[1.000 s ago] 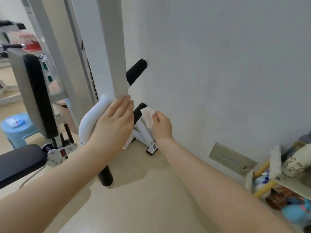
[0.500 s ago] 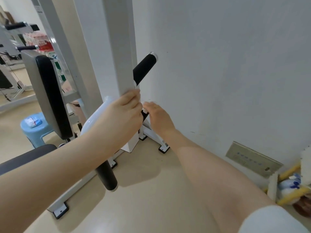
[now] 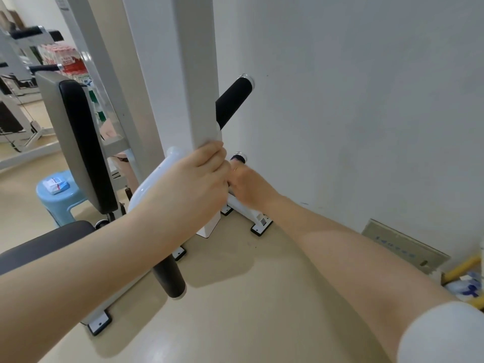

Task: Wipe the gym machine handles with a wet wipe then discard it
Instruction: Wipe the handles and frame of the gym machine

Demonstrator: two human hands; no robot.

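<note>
My left hand grips the white curved arm of the gym machine, just under the white upright post. My right hand is closed around the small black handle behind it, close to the wall; only the handle's tip shows. The wet wipe is hidden inside that hand. A longer black handle juts up and right above. Another black handle hangs low below my left forearm.
The grey wall runs close on the right. A black back pad and seat stand left. A blue stool carries a small pack. Clutter lies at the right edge, by a wall plate.
The white wipe showed in my right hand a second ago; the hand has since closed over the small black handle and hides it. The view has shifted closer and upward.
</note>
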